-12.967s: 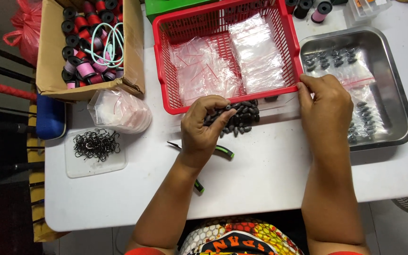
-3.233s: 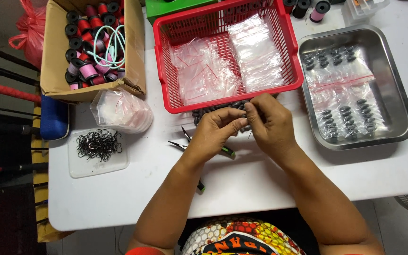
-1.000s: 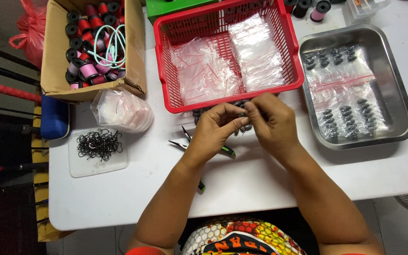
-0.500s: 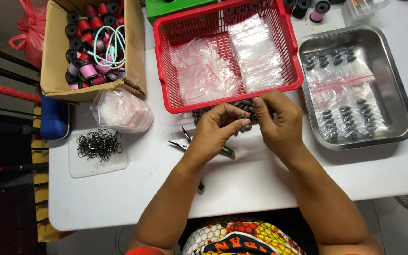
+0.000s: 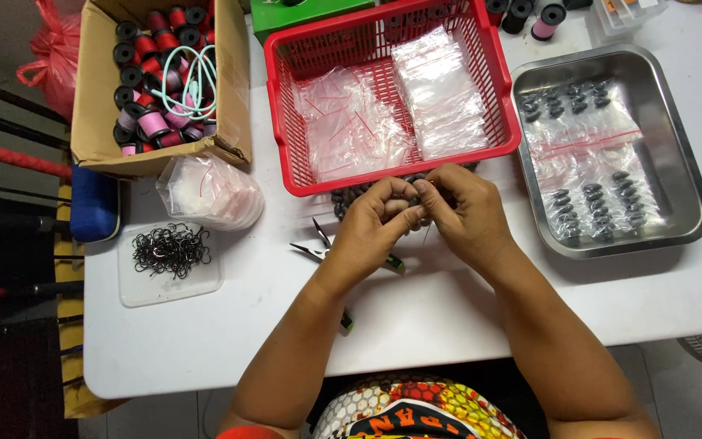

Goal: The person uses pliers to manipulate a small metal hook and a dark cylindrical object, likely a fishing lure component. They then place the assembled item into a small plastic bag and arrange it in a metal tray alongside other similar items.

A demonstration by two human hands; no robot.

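Red basket (image 5: pixel 497 89) at the far middle of the desk (image 5: pixel 465 317): it holds two lots of clear zip bags (image 5: pixel 440 93), one loose heap and one flat stack. Steel tray (image 5: pixel 684 162) to your right: filled clear bags with small dark weights in rows. Cardboard box (image 5: pixel 91 97) at far left: thread spools in red, pink and black, plus a coil of pale green cord. Beside the box, a bulging clear bag (image 5: pixel 209 191); nearer you, a flat clear lid (image 5: pixel 168 280) with a tangle of black hooks (image 5: pixel 168 248). Your left hand (image 5: pixel 371 232) and right hand (image 5: pixel 469 211) meet just in front of the basket, over a small pile of dark beads (image 5: pixel 343 199). Each grip is pinched closed on something small between the fingertips; what it is cannot be told. Pliers (image 5: pixel 318 244) lie on the desk, partly under your left wrist. The desk is white; a dark floor and rods show past its left edge. Bare desk lies near you, between your forearms and on either side; the far edge is crowded, and the tray sits close to the right edge.
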